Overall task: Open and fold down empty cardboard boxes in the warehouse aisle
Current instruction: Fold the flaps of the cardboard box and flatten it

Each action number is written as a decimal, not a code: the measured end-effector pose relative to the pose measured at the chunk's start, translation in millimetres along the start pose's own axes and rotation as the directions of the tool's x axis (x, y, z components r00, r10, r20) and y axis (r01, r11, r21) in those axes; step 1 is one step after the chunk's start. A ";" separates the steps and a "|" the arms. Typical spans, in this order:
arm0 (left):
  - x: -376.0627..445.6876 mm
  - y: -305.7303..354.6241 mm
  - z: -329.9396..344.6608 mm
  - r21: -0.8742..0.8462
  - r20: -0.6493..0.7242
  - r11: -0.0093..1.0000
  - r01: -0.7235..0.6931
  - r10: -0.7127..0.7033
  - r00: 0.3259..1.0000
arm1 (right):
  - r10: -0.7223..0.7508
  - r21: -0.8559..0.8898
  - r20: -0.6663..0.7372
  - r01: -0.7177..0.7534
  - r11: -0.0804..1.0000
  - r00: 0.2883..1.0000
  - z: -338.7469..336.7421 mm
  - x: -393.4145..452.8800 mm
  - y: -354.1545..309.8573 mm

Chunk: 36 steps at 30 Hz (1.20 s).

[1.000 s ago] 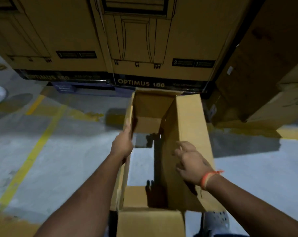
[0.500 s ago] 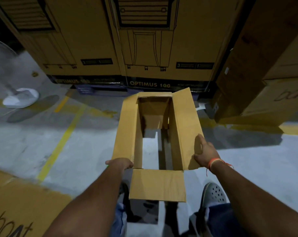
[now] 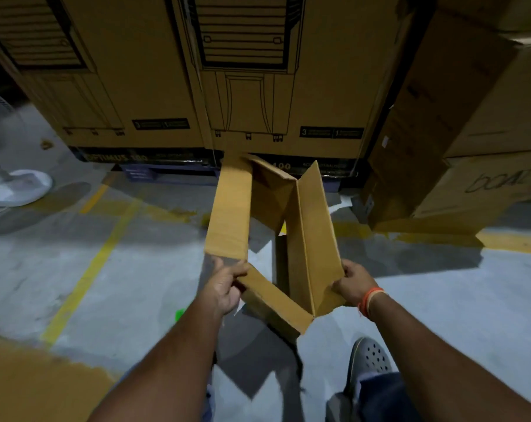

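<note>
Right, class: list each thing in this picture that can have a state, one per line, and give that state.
Small cardboard box: empty, open through, skewed partway flat, held off the floor.
Left hand: grips the box's near left corner.
Right hand: grips the box's near right edge.
Big printed cartons: closed, standing in a row behind.
Flat cardboard: lying on the floor, near left.

Both bare forearms reach forward from the bottom of the view, left from lower left, right from lower right. Left hand (image 3: 226, 286) fingers curled, thumb on top, gripping the near-left corner of the cardboard box (image 3: 306, 239). Right hand (image 3: 354, 283) clamps the near-right edge, fingers wrapped; orange band (image 3: 368, 301) on that wrist.
</note>
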<state>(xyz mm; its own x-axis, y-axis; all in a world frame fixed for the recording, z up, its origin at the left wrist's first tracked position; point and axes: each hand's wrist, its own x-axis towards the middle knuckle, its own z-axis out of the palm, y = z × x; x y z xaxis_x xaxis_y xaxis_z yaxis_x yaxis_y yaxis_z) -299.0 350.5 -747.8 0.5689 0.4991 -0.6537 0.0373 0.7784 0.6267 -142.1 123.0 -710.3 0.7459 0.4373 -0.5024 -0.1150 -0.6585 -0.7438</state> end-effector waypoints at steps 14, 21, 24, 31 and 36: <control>4.3 -28.1 62.5 0.716 0.275 0.559 -0.417 0.324 0.905 | -0.149 -0.078 0.359 0.189 0.979 0.921 85.8 -10.0 -16.2; 18.3 -11.1 58.0 0.485 0.483 0.707 -0.515 0.275 0.832 | -0.265 -0.079 0.318 0.304 0.949 0.910 76.4 -9.6 -13.9; 16.3 -0.5 31.0 0.274 0.450 0.889 -0.368 0.220 0.866 | -0.385 -0.222 0.292 0.453 0.863 0.876 82.3 -2.8 -11.0; 41.6 -7.9 -70.5 0.857 0.091 0.491 -0.155 0.153 0.984 | -0.291 -0.466 0.398 0.465 0.753 0.870 134.0 43.5 35.6; 96.6 -40.1 -105.9 0.988 0.014 -0.155 -0.012 0.014 1.000 | -0.033 -0.648 0.312 0.238 0.723 0.950 147.1 82.2 113.2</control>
<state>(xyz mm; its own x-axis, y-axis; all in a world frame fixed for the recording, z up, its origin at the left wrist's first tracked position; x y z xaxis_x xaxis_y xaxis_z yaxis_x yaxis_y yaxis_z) -332.6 407.9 -881.0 0.5809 0.5043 -0.6390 0.7991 -0.5029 0.3295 -190.2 174.5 -900.6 0.5073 0.6279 -0.5902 0.5199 -0.7692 -0.3715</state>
